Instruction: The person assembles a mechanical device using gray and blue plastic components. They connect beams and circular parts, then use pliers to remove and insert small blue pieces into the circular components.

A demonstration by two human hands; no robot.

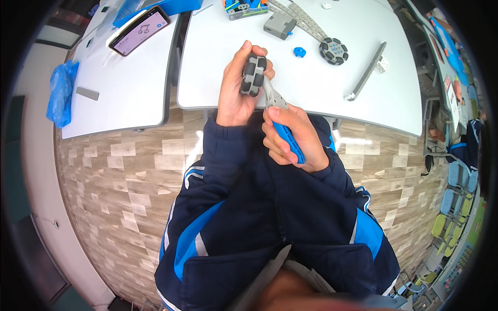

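My left hand (237, 96) is closed around a grey and black omni wheel (253, 75), its dark rollers facing right. My right hand (294, 132) grips the blue handle of a pliers-like hand tool (275, 95) with a grey head. The tool's tip meets the wheel's right side; whether it grips a part there is hidden. Both hands are at the table's near edge. Beyond them lie a small blue plastic connector (299, 52), a grey motor block (280, 25) and a second omni wheel (333, 51) beside long grey perforated beams (301, 19).
Right of the hands, a dark grey bar (367, 72) with light connectors rests on the white table (218, 62). A clear box of parts (246, 10) stands at the back. The left table holds a phone (139, 31), a short grey beam (87, 93) and a blue plastic bag (62, 94).
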